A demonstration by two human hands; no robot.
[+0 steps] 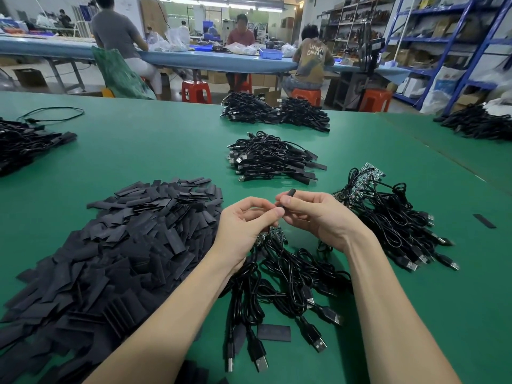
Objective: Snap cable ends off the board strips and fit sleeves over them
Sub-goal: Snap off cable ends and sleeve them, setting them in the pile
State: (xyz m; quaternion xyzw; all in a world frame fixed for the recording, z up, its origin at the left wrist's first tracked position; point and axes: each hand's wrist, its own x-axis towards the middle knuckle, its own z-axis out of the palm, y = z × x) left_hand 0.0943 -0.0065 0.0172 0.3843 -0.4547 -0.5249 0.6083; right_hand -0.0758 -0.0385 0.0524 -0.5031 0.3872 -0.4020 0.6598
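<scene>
Both hands are raised a little above the green counter (171,151), close together, almost touching at the fingertips. The right hand (318,214) pinches a short black sleeve (288,199) between thumb and fingers, and the sleeve stands nearly upright. The left hand (246,220) has its fingers curled toward the lower end of the sleeve; it seems to hold the cable end there, but the fingers hide this, so I cannot tell for sure. Under the hands lies a bundle of black cables (279,275) with plugs pointing to the near edge of the counter, and small board strips (273,232) show just below the left hand. The step in hand is, I judge, sliding the sleeve over the snapped cable end. To do it well, the flat sleeve should be squeezed at its edges so the mouth opens, then the end goes in straight, not tilted, and is pushed until it is covered fully. The pile of spare sleeves (133,234) lies toward the left edge, near enough for the next one. The finished cables (271,159) lie farther toward the far edge.
</scene>
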